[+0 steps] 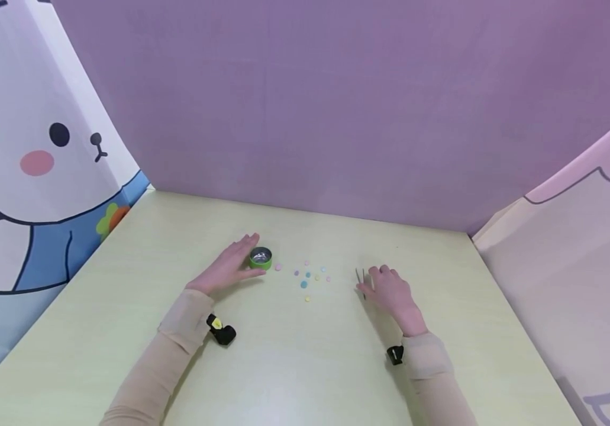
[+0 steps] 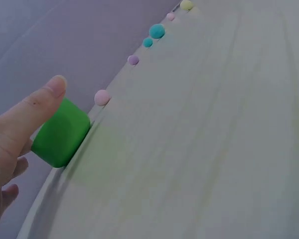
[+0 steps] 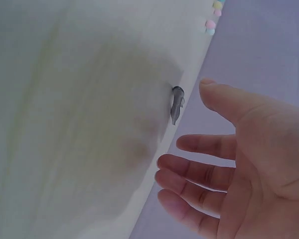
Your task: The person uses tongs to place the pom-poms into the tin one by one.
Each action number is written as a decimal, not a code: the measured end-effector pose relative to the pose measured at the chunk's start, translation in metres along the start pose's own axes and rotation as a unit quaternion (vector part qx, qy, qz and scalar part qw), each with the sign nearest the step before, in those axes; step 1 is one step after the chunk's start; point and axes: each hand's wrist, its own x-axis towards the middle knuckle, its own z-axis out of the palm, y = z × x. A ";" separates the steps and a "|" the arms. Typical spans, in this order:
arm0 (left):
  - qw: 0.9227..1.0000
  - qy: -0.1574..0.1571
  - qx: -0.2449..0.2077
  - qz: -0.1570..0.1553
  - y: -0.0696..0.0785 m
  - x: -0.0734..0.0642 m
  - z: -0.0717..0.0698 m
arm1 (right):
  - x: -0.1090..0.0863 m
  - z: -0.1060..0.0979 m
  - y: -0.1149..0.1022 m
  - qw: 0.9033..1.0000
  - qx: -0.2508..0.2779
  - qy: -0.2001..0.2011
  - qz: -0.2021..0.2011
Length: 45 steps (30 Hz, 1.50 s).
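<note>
A small round green tin (image 1: 260, 264), unlidded with a shiny inside, stands on the table. My left hand (image 1: 232, 266) is spread around its left side, thumb on the near side and fingers behind; the left wrist view shows the thumb (image 2: 37, 107) beside the green wall, contact unclear. On the right, thin metal tweezers (image 1: 364, 278) lie with their tips apart, pointing away from me. My right hand (image 1: 390, 293) is at their right side with loosely bent fingers; the right wrist view shows a gap between thumb and fingers, and the tweezers (image 3: 177, 105) beyond them.
Several small pastel balls, among them a larger blue ball (image 1: 303, 284) and a pink ball (image 1: 278, 267), lie scattered between tin and tweezers. The pale table (image 1: 294, 355) meets a purple backdrop (image 1: 310, 118) behind and printed panels at both sides.
</note>
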 end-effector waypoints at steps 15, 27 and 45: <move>1.000 -0.008 -0.017 -0.022 -0.007 0.006 0.017 | 0.008 0.006 -0.004 1.000 0.005 -0.027 -0.003; 0.999 0.008 -0.026 -0.021 -0.009 0.007 0.021 | 0.018 0.005 -0.008 0.999 0.030 -0.022 0.005; 0.999 0.008 -0.035 -0.036 -0.016 0.014 0.025 | 0.029 0.009 -0.008 0.998 0.056 -0.014 0.025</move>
